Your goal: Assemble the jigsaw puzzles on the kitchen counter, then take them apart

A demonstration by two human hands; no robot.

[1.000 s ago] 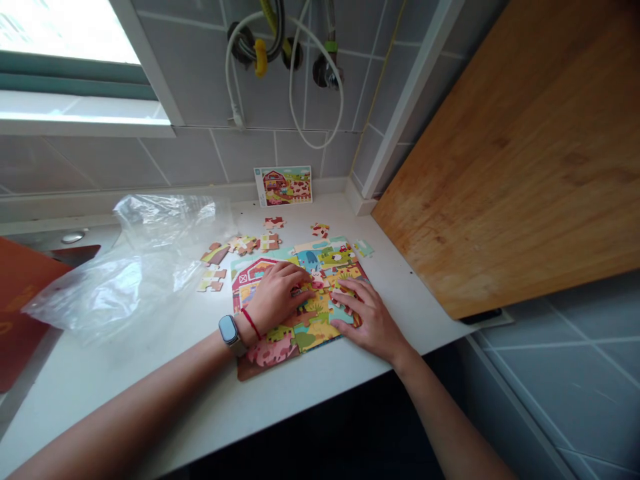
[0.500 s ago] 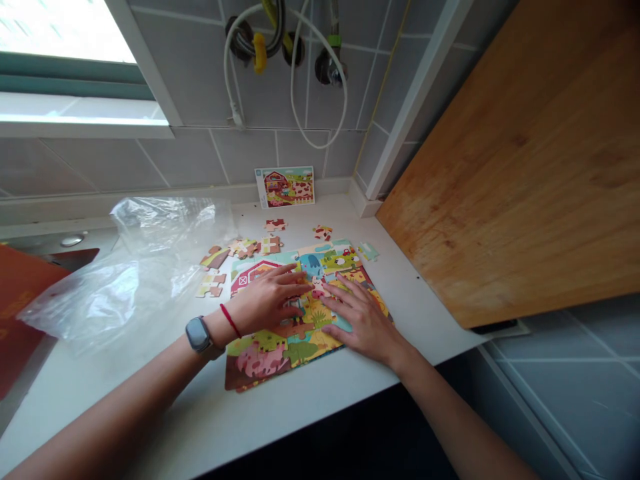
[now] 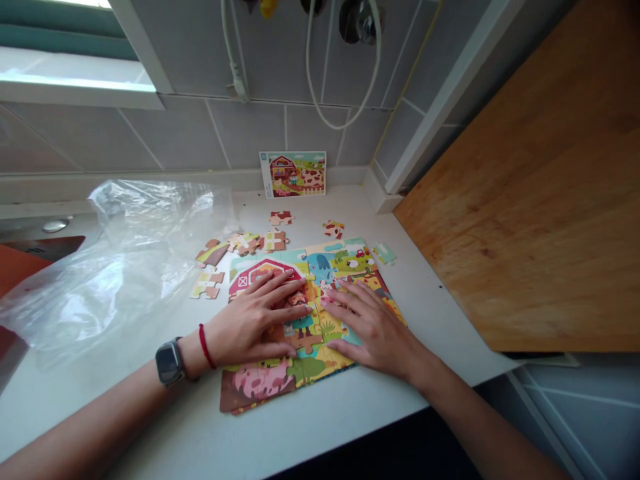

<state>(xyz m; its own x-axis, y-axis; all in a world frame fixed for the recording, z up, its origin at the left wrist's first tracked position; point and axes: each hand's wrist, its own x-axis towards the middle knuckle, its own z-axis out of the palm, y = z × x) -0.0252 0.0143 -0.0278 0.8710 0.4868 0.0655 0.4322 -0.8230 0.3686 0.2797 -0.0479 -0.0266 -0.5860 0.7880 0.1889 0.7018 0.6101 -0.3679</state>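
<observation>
A colourful farm jigsaw puzzle (image 3: 263, 383), partly put together on a board, lies on the white counter. My left hand (image 3: 260, 312) rests flat on its left half, over the red barn, with fingers spread. On the right half lies my right hand (image 3: 373, 323), fingers stretched out, its fingertips by a small cow-face piece (image 3: 327, 290). The palms hide parts of the picture beneath. Loose puzzle pieces (image 3: 206, 285) lie left of and behind the board, among them a brown-and-white piece (image 3: 333, 229) and a pale green piece (image 3: 384, 253) at the right corner.
A picture card (image 3: 295, 175) of the farm scene leans against the tiled wall. A clear plastic bag (image 3: 135, 253) spreads over the counter's left side. To the right stands a large wooden board (image 3: 540, 200). A white cable (image 3: 309, 73) hangs above.
My left hand has flattened and spread its fingers, shifting slightly left and nearer to me. The right hand stays on the puzzle. The camera view has tilted down and moved closer.
</observation>
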